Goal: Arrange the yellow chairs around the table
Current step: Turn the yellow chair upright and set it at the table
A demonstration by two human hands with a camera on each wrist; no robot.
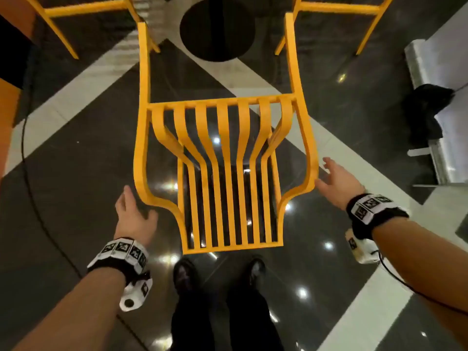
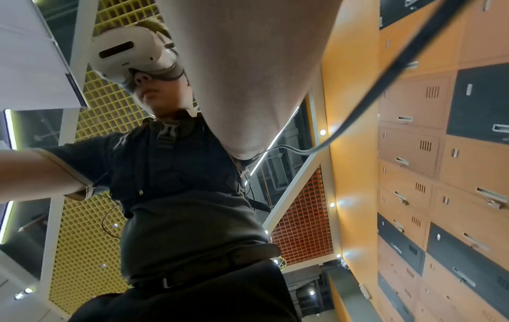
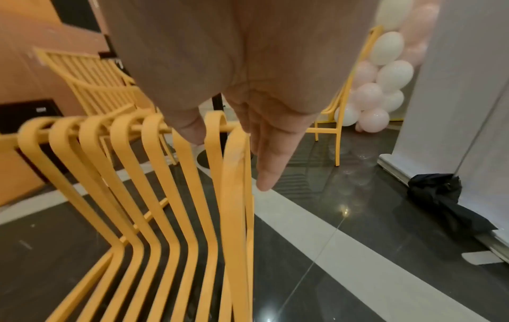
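Note:
A yellow slatted chair stands right in front of me, its back towards me and its seat facing the black round table base. My left hand hovers open by the chair's left arm bend. Beside the right arm bend my right hand is open too; neither hand grips anything. In the right wrist view the straight fingers hang next to the chair's right arm. Two more yellow chairs stand by the table base. The left wrist view shows only my forearm and body.
A black bag lies at the foot of the white wall on the right. A black cable runs over the floor on the left, beside an orange wall. Balloons stand behind the far right chair. My shoes are just behind the chair.

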